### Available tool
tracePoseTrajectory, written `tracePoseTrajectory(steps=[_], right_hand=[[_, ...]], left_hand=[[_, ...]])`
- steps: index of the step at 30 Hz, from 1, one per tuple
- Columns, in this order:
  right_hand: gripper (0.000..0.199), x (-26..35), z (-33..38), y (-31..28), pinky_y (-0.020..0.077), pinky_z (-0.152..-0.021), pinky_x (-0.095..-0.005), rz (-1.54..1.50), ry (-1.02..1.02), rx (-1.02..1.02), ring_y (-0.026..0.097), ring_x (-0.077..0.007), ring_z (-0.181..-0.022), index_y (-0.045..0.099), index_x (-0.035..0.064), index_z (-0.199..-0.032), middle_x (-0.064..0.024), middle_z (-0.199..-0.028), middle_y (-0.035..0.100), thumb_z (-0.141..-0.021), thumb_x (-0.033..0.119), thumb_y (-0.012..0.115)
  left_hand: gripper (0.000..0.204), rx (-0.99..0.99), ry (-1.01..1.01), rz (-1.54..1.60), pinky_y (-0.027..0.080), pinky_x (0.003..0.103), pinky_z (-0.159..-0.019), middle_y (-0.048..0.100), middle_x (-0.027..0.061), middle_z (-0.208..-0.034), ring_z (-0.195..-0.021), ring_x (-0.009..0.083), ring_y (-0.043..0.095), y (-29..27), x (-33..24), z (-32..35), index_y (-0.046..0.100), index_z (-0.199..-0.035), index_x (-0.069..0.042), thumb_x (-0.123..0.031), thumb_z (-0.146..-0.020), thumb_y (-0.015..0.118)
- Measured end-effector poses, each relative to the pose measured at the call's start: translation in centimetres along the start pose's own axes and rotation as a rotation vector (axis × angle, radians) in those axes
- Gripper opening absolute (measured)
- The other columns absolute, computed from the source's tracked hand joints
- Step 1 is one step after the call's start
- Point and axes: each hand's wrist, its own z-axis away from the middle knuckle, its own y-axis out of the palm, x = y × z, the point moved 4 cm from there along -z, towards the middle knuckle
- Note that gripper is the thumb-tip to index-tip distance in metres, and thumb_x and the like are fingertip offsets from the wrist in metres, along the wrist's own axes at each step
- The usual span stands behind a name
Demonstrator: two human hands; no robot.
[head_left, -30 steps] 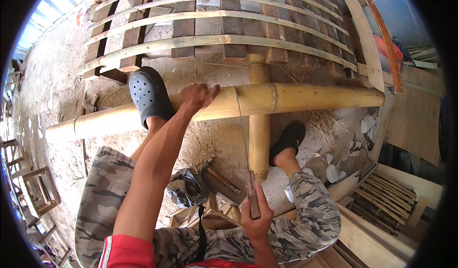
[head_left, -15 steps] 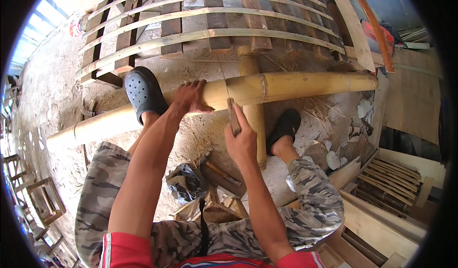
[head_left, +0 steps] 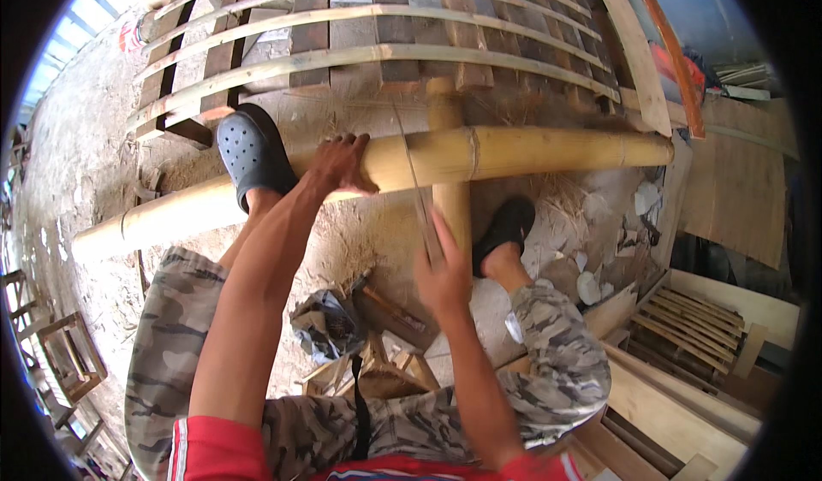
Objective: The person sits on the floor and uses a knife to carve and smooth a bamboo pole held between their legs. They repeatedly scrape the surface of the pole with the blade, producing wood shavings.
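A thick yellow bamboo pole lies crosswise before me, resting on a second bamboo piece beneath it. My left hand grips the pole from above, its fingers over the far side and thumb on the near side. In my right hand is the handle of a handsaw, closed tightly. The thin blade crosses the pole just right of my left hand; how deep it sits in the bamboo I cannot tell. My left foot, in a dark clog, presses on the pole left of that hand.
Beyond the pole stands a rack of dark beams with long bamboo strips across it. My other clog is on the floor. Between my legs lie a hammer and a dark plastic bag. Wooden frames fill the lower right.
My right hand has drawn the saw back toward me, so more of its blade shows on the near side of the pole. My left hand keeps its hold.
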Motion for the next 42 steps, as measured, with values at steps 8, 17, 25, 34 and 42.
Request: tracePoseTrajectory(steps=[8,17,25,34,42], right_hand=[[0.060,0.5,-3.6,2.1,0.0567,-0.081,-0.0435,-0.045,0.132,0.063,0.072,-0.0438,-0.095,0.051,0.0123,-0.152,-0.0316,-0.111,0.070,-0.093,0.011,0.063],[0.058,6.5,14.1,-7.3,0.0590,-0.076,-0.0367,-0.006,0.387,0.219,0.077,-0.0353,-0.096,0.056,0.0031,-0.148,-0.0249,-0.116,0.074,-0.090,0.003,0.064],[0.053,3.7,9.6,-6.4,0.0588,-0.075,-0.0353,-0.062,0.321,0.111,0.078,-0.0313,-0.096,0.058,0.0004,-0.145,-0.0255,-0.116,0.074,-0.092,0.003,0.065],[0.053,3.1,13.0,-6.0,0.0581,-0.078,-0.0345,-0.027,0.357,0.107,0.074,-0.0266,-0.097,0.057,-0.0015,-0.145,-0.0251,-0.118,0.072,-0.092,0.003,0.065],[0.056,-6.7,-3.3,4.0,0.0544,-0.086,-0.0301,-0.159,0.151,-0.056,0.069,-0.0185,-0.101,0.057,0.0055,-0.148,-0.0200,-0.120,0.072,-0.091,0.002,0.060]], left_hand=[[0.113,0.096,-0.002,0.047,0.052,0.051,-0.104,0.062,0.0233,-0.136,-0.123,0.0430,0.063,-1.0,0.4,-0.2,0.047,-0.147,-0.010,-0.059,-0.055,0.090],[0.112,-0.006,-0.029,0.060,0.052,0.051,-0.105,0.062,0.0202,-0.137,-0.125,0.0411,0.061,0.0,0.7,-0.2,0.048,-0.147,-0.012,-0.059,-0.055,0.090],[0.118,0.050,-0.063,0.048,0.053,0.050,-0.106,0.059,0.0190,-0.142,-0.125,0.0405,0.062,-0.9,0.0,0.1,0.044,-0.151,-0.013,-0.061,-0.053,0.091],[0.120,0.074,-0.080,0.053,0.051,0.050,-0.107,0.061,0.0198,-0.141,-0.125,0.0419,0.062,-0.6,0.6,-0.1,0.044,-0.151,-0.010,-0.061,-0.054,0.091],[0.119,0.046,-0.026,0.069,0.055,0.049,-0.101,0.062,0.0221,-0.137,-0.120,0.0423,0.064,-0.8,-0.9,-1.0,0.044,-0.150,-0.010,-0.060,-0.052,0.090]])
